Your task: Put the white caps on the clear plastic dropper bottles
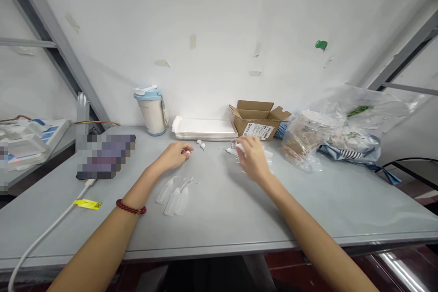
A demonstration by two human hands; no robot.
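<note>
On the left of the middle, my left hand (174,157) has its fingers curled together, with a small white piece (187,151) at the fingertips. Two similar small white pieces with thin tails (202,146) lie just beyond it. My right hand (252,156) is bent down over a pile of clear-white plastic pieces with strings (268,157); its fingers are drawn together among them, and what they grip is partly hidden. Nearer to me lie several flat, translucent white tags with looped strings (173,201).
Along the wall stand a cream tumbler with blue lid (152,114), a stack of white trays (207,128) and an open cardboard box (258,121). Plastic bags (308,132) fill the right back. A phone (106,156) with white cable (51,227) lies left.
</note>
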